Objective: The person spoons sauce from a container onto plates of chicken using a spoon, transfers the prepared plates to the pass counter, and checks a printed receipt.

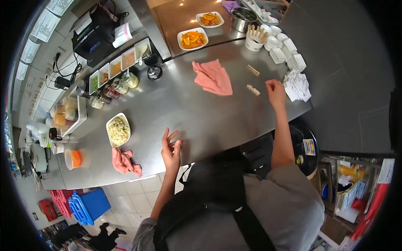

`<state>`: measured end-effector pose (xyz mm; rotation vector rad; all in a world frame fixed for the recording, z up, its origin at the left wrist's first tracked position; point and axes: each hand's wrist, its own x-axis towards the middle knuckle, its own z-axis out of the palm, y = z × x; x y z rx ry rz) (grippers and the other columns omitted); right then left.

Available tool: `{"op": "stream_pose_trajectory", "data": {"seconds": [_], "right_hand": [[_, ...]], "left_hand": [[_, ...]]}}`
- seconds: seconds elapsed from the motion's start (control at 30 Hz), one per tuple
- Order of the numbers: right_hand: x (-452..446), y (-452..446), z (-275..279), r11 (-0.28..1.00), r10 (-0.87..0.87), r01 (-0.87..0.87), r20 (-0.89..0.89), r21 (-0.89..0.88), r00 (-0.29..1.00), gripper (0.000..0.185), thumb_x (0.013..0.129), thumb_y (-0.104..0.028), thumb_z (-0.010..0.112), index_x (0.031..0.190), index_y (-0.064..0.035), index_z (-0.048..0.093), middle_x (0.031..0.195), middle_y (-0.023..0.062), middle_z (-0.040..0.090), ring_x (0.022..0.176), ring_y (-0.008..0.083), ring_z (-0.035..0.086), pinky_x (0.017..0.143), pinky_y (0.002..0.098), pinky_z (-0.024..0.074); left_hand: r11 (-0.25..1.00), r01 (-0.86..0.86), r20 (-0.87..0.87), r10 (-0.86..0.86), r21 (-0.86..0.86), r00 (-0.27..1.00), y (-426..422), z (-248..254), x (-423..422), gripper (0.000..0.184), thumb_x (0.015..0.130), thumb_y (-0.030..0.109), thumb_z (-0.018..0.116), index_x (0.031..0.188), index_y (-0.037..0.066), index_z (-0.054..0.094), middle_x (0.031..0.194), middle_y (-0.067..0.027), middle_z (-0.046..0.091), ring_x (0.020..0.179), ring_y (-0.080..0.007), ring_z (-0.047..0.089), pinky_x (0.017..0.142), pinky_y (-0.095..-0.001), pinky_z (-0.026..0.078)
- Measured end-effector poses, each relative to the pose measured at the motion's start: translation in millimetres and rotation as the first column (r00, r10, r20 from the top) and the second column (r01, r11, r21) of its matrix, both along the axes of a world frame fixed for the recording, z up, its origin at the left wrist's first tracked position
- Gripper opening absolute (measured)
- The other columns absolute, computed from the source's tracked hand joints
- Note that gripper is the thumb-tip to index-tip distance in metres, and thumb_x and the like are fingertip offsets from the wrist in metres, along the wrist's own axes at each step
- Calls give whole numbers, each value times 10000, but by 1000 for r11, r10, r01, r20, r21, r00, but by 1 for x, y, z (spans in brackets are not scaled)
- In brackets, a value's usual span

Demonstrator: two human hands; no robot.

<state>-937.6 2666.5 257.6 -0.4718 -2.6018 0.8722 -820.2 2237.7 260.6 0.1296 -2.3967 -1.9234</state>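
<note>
My left hand (171, 151) is over the counter's front edge, its fingers spread and holding nothing. Near the right end, my right hand (276, 93) has its fingers curled together, with nothing visible in them. Just left of it, two small clip-like pieces, an upper one (253, 70) and a lower one (253, 89), lie on the steel counter (167, 100). White crumpled paper slips (297, 86) are piled to its right. A pink cloth (212, 77) lies farther left. Beyond my left hand are a white dish of pale shredded food (118, 130) and a second pink cloth (125, 161).
Two orange food dishes (192, 39) (210, 19), a metal pot (243, 20), a cup of wooden sticks (254, 39) and stacked white dishes (289, 52) line the back. Jars (120, 86), condiment trays (115, 66) and an orange-filled container (73, 159) stand left.
</note>
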Motion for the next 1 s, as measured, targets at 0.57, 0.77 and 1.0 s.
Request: {"op": "stream_pose_trajectory", "data": {"seconds": [0.57,0.77,1.0], "right_hand": [[-128,-51,-28,956,208,-233,-148,-177,967,198,799,-155,661,950,-34,617,731,91,630,706,213,631,691,339,509],[-261,-72,-11,682,65,-328,-393,-654,917,238,809,-170,702,833,34,583,664,78,634,535,108,615,473,230,502],[-387,-111,-46,786,-78,-147,-332,-601,940,215,748,-161,739,713,8,611,640,110,661,558,188,654,534,313,513]], "left_hand": [[999,-33,64,35,-35,997,29,-22,63,657,863,51,615,1414,63,258,1139,-129,615,766,-141,638,624,-241,495],[993,-73,-8,73,-95,997,55,-14,17,648,861,17,601,1410,50,257,1121,-141,623,759,-162,662,591,-239,505],[960,-241,0,244,-140,970,71,4,-16,650,856,-15,573,1412,44,242,1126,-163,613,794,-177,670,605,-245,520]]}}
